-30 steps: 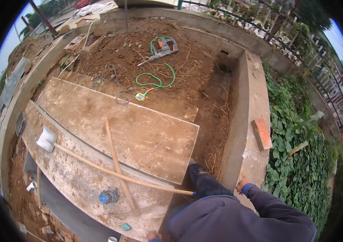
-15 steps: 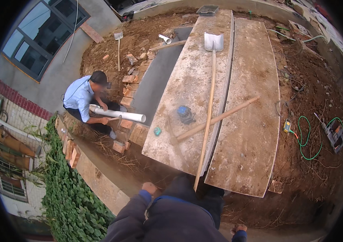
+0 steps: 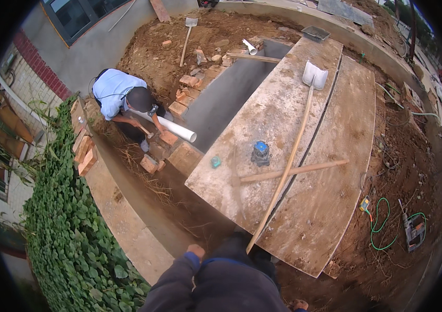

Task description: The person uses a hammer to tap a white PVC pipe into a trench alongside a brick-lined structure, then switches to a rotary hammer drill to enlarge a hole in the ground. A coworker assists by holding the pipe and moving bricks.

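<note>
Left hand (image 3: 196,251): lower centre of the frame, nearest the shovel's lower end, apart from it; whether open or closed cannot be told. Right hand (image 3: 299,304): bottom edge, right of centre, small and partly cut off; state likewise unclear.

Shovel (image 3: 315,76), one: pale blade at upper right of centre, long wooden handle running down to lower centre, crossing over a wooden pole (image 3: 321,169).

Two broad boards (image 3: 330,218), side by side, centre to right, beneath both. On the left board: a blue-topped dark object (image 3: 260,154) and a small green item (image 3: 216,161).

Left of centre: crouching co-worker (image 3: 122,91) in light blue, beside a white pipe (image 3: 179,130). Lower right: power tool (image 3: 414,232) on soil.
</note>
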Demonstrator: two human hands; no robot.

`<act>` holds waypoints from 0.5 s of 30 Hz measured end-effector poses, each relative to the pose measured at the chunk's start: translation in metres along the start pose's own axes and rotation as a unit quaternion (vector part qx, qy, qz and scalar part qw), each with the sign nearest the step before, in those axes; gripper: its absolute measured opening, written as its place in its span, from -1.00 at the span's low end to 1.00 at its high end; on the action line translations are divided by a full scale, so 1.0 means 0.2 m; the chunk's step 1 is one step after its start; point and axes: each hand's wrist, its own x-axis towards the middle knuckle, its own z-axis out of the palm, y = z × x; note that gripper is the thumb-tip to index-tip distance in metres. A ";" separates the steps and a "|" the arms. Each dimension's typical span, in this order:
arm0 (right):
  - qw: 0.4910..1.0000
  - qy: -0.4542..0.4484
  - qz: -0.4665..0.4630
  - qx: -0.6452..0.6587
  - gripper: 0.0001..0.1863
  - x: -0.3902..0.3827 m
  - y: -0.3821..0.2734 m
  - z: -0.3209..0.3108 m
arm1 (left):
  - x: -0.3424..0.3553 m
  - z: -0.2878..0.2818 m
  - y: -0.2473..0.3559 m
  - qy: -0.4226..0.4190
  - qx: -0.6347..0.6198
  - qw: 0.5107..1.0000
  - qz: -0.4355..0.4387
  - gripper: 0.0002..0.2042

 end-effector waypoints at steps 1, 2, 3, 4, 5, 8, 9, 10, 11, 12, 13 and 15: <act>0.998 0.001 0.041 0.040 -0.48 -0.01 0.00 0.01 | 0.03 -0.02 0.01 -0.015 -0.097 0.993 -0.065 -0.88; 0.992 -0.002 0.088 0.093 -0.49 -0.01 -0.02 0.00 | 0.06 -0.06 0.04 -0.044 -0.229 0.960 -0.154 -0.89; 0.985 -0.005 0.121 0.122 -0.50 -0.02 -0.05 -0.01 | 0.09 -0.11 0.07 -0.021 -0.415 0.854 -0.312 -0.91; 0.980 -0.008 0.140 0.140 -0.51 -0.02 -0.11 -0.04 | 0.11 -0.17 0.11 -0.015 -0.473 0.809 -0.348 -0.92; 0.978 -0.011 0.150 0.148 -0.52 -0.02 -0.18 -0.07 | 0.13 -0.23 0.15 0.001 -0.525 0.767 -0.370 -0.92; 0.974 -0.017 0.163 0.155 -0.55 -0.02 -0.42 -0.17 | 0.17 -0.38 0.16 0.018 -0.532 0.765 -0.364 -0.94; 0.973 -0.018 0.166 0.158 -0.56 -0.02 -0.50 -0.20 | 0.17 -0.40 0.14 0.012 -0.520 0.776 -0.355 -0.93; 0.972 -0.018 0.168 0.162 -0.57 -0.02 -0.57 -0.23 | 0.18 -0.41 0.10 0.006 -0.516 0.777 -0.360 -0.92; 0.972 -0.021 0.168 0.163 -0.58 -0.03 -0.63 -0.26 | 0.18 -0.40 0.06 -0.002 -0.520 0.770 -0.371 -0.91; 0.972 -0.021 0.171 0.162 -0.59 -0.03 -0.68 -0.28 | 0.18 -0.38 0.01 -0.001 -0.524 0.769 -0.366 -0.89; 0.972 -0.022 0.172 0.161 -0.60 -0.03 -0.73 -0.30 | 0.18 -0.35 -0.04 0.000 -0.536 0.759 -0.369 -0.88; 0.972 -0.022 0.174 0.158 -0.62 -0.04 -0.79 -0.32 | 0.15 -0.28 -0.14 -0.007 -0.547 0.746 -0.378 -0.86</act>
